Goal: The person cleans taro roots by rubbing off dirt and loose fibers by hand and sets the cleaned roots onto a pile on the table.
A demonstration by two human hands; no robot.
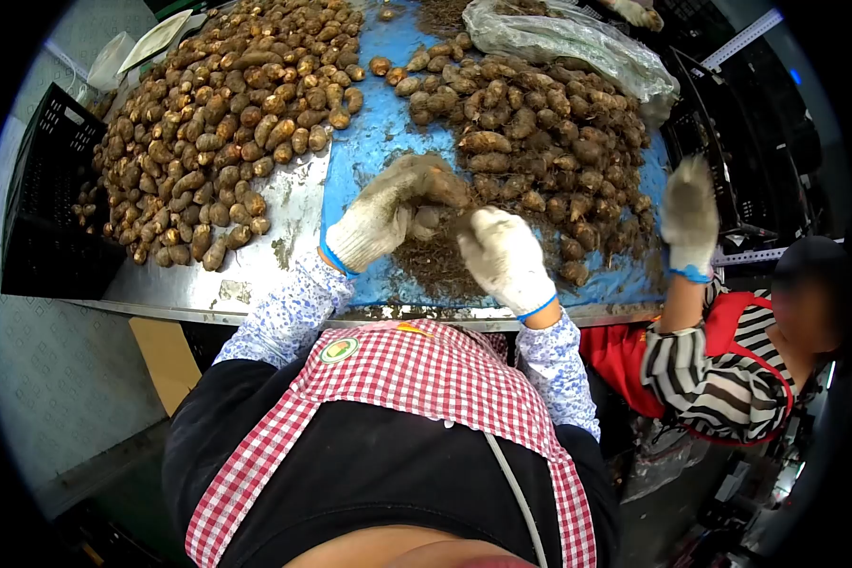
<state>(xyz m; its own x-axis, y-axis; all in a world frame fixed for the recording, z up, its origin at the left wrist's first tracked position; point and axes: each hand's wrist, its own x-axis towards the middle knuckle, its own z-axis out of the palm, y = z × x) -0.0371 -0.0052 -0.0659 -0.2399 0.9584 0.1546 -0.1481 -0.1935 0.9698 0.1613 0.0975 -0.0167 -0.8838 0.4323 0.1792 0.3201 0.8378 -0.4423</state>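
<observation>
My left hand [381,216], in a soiled white work glove, is closed around a brown taro corm [450,192] above the table. My right hand [504,257], gloved the same way, has its fingers curled in against the corm's near right side. Whatever its fingertips pinch is hidden. Beneath both hands lies a dark heap of root fibres and soil [435,270]. To the right is a pile of hairy taro corms [530,123]. On the left spreads a larger pile of smoother taro corms [227,123], with pale ends showing on several.
A blue sheet [374,123] covers part of the metal table [289,204]. Clear plastic bagging [577,43] lies behind the right pile. A black crate [43,189] stands at the left. A co-worker's gloved hand [691,213] is raised at the right edge.
</observation>
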